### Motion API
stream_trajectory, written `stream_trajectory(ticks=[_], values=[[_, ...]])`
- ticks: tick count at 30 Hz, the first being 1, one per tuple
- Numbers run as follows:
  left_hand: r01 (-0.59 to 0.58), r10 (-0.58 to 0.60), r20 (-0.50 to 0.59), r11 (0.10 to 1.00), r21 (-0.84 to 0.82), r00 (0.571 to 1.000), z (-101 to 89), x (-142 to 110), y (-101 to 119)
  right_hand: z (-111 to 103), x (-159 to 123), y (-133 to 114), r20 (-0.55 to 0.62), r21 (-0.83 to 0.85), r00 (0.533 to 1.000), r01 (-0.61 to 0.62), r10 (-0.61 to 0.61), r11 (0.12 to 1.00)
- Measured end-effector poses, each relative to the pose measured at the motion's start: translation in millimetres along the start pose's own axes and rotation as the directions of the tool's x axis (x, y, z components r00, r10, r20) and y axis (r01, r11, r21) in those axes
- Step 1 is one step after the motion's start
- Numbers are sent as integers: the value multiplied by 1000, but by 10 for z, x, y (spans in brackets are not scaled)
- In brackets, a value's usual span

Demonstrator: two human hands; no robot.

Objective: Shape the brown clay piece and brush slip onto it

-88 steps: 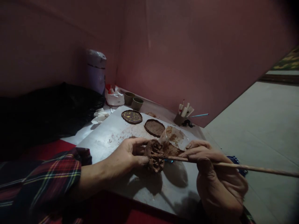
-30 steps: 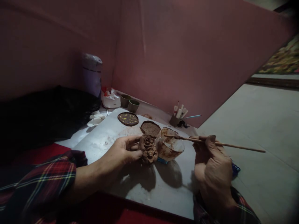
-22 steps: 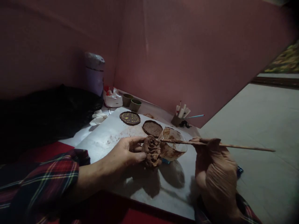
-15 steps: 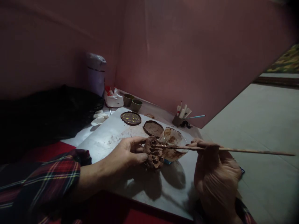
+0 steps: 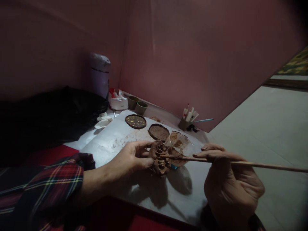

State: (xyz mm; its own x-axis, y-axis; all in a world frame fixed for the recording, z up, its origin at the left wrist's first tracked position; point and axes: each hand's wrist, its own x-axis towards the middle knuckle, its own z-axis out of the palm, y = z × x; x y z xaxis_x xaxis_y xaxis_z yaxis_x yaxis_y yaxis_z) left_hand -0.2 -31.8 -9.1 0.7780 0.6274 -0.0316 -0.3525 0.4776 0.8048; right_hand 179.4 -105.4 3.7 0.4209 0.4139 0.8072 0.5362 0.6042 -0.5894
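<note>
My left hand (image 5: 134, 157) grips a lumpy brown clay piece (image 5: 160, 166) with several hollows in its face, holding it above the white board. A long thin wooden stick (image 5: 250, 164) lies between the closed fingers and thumb of my right hand (image 5: 231, 179). The stick's tip touches the hollowed face of the clay, or sits just in front of it; I cannot tell which. Right behind the clay stands a clear cup (image 5: 185, 144) smeared with brown. Part of the cup is hidden by the clay and the stick.
On the white board (image 5: 106, 154) lie a brown disc with yellow bits (image 5: 135, 121) and a plain brown disc (image 5: 158, 132). Behind are two olive cups (image 5: 141, 109), a holder with pens (image 5: 184, 124), a tissue pack (image 5: 119, 102) and a purple container (image 5: 99, 78). A black bag (image 5: 53, 118) lies left.
My right hand has shifted right and slightly down with the stick. The stick's tip has moved from the upper part of the clay to lower on it. My left hand is nearly still.
</note>
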Motion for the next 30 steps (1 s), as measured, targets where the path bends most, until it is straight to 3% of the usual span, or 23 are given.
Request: stream_trajectory(ticks=[5, 8, 17, 19, 21, 23, 25, 27, 29, 30], values=[[13, -13, -3, 999, 35, 1000, -13, 1, 15, -3, -6, 19, -8, 53, 998, -61, 61, 997], [9, -9, 6, 999, 44, 1000, -24, 0, 7, 16, -4, 19, 67, -31, 997, -29, 31, 999], [45, -39, -65, 995, 88, 997, -25, -3, 7, 1, 31, -23, 136, 50, 991, 3, -10, 999], [45, -42, -40, 997, 69, 998, -20, -3, 14, -7, 69, -24, 70, 82, 997, 13, -18, 997], [43, -42, -26, 998, 49, 999, -13, -6, 17, -16, 131, -15, -68, 148, 997, 47, -37, 988], [37, -36, -34, 998, 45, 999, -4, -12, 16, -32, 193, 11, -219, 187, 975, 77, -35, 979], [36, -34, -38, 998, 58, 999, 7, -19, 17, -58, 226, 62, -302, 120, 953, 36, 2, 992], [31, -29, -29, 997, 71, 999, 20, -23, 23, -92, 220, 139, -259, -69, 966, -42, 23, 997], [40, -38, -32, 996, 84, 999, 33, -21, 36, -127, 192, 229, -65, -310, 997, -49, 30, 949], [45, -42, -34, 995, 88, 999, 38, -18, 43, -142, 179, 271, 24, -349, 999, -25, 35, 937]])
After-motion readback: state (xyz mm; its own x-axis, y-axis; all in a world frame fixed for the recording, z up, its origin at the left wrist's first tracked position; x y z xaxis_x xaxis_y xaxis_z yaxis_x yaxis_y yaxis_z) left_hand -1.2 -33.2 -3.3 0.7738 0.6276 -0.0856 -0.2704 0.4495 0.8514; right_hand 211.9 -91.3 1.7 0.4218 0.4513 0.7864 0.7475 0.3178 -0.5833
